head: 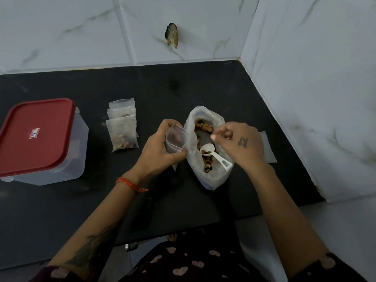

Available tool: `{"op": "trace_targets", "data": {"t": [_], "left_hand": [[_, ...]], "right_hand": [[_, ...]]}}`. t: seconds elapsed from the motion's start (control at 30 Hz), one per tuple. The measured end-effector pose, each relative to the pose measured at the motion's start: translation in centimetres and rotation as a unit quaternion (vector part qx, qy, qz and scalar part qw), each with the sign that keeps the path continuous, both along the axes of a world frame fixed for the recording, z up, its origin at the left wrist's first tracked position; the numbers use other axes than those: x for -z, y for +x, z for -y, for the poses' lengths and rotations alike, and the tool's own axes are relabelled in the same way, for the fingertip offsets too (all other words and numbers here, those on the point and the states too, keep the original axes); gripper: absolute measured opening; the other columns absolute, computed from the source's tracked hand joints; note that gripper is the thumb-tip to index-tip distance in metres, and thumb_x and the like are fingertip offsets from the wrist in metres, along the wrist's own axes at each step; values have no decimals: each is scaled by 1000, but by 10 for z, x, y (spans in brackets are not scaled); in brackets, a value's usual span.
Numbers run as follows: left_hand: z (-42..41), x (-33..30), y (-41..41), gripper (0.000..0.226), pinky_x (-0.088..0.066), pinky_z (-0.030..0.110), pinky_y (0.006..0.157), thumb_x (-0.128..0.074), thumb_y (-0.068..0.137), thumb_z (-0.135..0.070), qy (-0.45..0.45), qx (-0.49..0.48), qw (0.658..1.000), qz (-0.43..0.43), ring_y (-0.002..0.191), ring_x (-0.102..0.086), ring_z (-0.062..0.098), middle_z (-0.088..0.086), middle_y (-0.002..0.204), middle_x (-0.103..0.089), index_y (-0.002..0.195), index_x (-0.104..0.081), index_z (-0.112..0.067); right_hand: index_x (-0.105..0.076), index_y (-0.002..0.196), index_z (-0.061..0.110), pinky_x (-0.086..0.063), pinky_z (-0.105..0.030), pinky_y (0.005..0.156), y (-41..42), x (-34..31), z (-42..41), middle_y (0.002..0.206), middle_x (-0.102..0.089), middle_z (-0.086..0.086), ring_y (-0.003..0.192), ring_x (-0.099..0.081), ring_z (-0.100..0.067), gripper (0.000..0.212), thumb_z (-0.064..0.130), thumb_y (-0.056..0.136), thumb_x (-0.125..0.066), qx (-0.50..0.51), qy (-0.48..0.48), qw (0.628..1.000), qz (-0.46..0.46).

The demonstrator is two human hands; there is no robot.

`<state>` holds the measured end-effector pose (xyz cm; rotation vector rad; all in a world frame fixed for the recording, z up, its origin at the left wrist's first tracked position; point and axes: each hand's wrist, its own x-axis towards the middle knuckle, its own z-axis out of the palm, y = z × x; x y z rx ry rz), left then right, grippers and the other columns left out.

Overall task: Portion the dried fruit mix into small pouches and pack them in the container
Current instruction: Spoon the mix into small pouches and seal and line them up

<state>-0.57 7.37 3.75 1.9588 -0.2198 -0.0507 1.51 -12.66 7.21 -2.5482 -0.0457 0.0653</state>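
A large translucent bag (211, 176) of dried fruit mix (203, 126) lies open on the black counter (61, 210). A white scoop (215, 155) with a few pieces in its bowl rests inside the bag, and no hand holds it. My left hand (156, 153) grips a small clear pouch (176, 140) with its mouth held open, just left of the bag. My right hand (238, 143) is over the bag, its fingertips pinched together at the bag's right rim. Three filled pouches (123, 129) lie overlapping further left. The clear container (79, 151) with a red lid (36, 135) stands shut at the far left.
White marble-look tiled walls close off the counter at the back and on the right. A flat empty pouch (268, 149) lies partly hidden behind my right hand. The counter's front edge is near my body.
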Motion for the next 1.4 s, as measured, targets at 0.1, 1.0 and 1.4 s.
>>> {"op": "trace_targets", "data": {"t": [0.1, 1.0, 1.4], "left_hand": [[3, 5, -1, 58, -49, 20, 81, -76, 70, -36, 20, -1, 1000, -19, 101, -58, 2, -14, 111, -54, 116, -41, -30], [32, 16, 3, 44, -53, 33, 78, -66, 82, -12, 64, -138, 982, -108, 98, -52, 14, -1, 111, -47, 109, -34, -23], [34, 11, 3, 41, -54, 37, 76, -64, 85, -12, 45, -136, 983, -116, 86, -56, 13, -9, 95, -47, 111, -33, -21]], "right_hand": [[-67, 104, 23, -45, -24, 71, -5, 11, 8, 94, -66, 5, 83, -59, -10, 24, 40, 88, -60, -3, -174, 980, -92], [-67, 101, 21, -50, -30, 69, 30, 40, -7, 87, -66, -1, 80, -61, -18, 16, 20, 91, -54, -117, -194, 970, 93], [-68, 101, 22, -38, -26, 62, 18, 45, -7, 85, -65, 1, 79, -59, -16, 17, 20, 91, -54, -98, -184, 973, 102]]}}
